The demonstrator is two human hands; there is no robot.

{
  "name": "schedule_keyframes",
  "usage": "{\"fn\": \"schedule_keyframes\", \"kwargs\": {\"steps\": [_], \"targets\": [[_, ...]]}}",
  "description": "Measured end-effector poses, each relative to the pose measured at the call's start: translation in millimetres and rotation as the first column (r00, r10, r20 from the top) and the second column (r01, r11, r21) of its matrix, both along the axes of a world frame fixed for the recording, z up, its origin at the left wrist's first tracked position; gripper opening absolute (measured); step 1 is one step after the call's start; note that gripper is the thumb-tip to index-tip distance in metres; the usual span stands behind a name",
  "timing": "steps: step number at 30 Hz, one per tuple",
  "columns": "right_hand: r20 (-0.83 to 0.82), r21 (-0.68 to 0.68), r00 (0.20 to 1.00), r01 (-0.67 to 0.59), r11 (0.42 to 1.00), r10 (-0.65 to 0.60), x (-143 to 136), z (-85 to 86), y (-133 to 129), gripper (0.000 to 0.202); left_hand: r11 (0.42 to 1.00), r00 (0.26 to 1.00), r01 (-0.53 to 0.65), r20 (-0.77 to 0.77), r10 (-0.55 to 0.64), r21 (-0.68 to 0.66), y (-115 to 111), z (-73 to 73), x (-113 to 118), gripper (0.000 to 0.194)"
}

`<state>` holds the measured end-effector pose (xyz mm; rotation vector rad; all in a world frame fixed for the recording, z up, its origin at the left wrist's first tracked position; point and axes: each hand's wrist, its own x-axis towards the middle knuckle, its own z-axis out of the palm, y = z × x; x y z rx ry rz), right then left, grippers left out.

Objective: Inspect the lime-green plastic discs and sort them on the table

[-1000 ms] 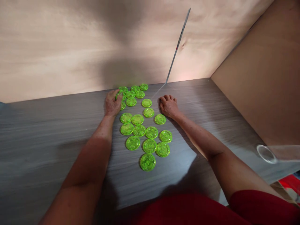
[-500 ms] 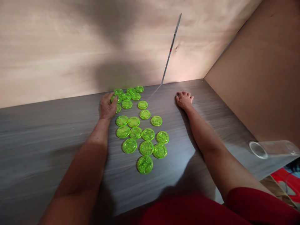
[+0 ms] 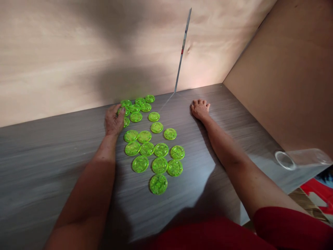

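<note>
Many see-through bright-green plastic coins (image 3: 147, 149) with raised patterns lie flat on the grey table (image 3: 203, 146). Most lie singly, some edge to edge, in a loose band from the back board toward me. My left hand (image 3: 114, 119) is at the far left end of the band, fingers curled and thumb bent around a green coin (image 3: 126, 111). Part of that coin is hidden by the hand, as is part of another just below it. My right hand (image 3: 200, 109) rests palm down on the table, fingers spread, apart from the coins and holding nothing.
A clear plastic cylinder (image 3: 303, 159) lies on its side near the right edge, its round opening toward the left. A wooden board (image 3: 65, 62) closes off the back, and another panel (image 3: 293, 80) the right side. A thin grey strip (image 3: 182, 52) runs up the back board.
The camera view has shifted slightly, so everything sits a little further left in the picture. Both hands and the coins keep nearly the same places on the table.
</note>
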<state>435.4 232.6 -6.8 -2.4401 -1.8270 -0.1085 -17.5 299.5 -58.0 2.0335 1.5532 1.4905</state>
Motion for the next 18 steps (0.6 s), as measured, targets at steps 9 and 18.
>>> {"fn": "schedule_keyframes", "kwargs": {"steps": [9, 18], "targets": [[0.033, -0.013, 0.993, -0.109, 0.994, 0.11, 2.8, -2.2, -5.6, 0.058, 1.0, 1.0, -0.013, -0.009, 0.013, -0.003, -4.6, 2.4, 3.1, 0.041], [0.029, -0.034, 0.949, -0.314, 0.949, 0.315, -13.8, -9.4, -64.1, 0.06, 0.999, 0.999, -0.023, -0.032, 0.021, -0.045, -7.6, 3.4, 4.1, 0.039]]}}
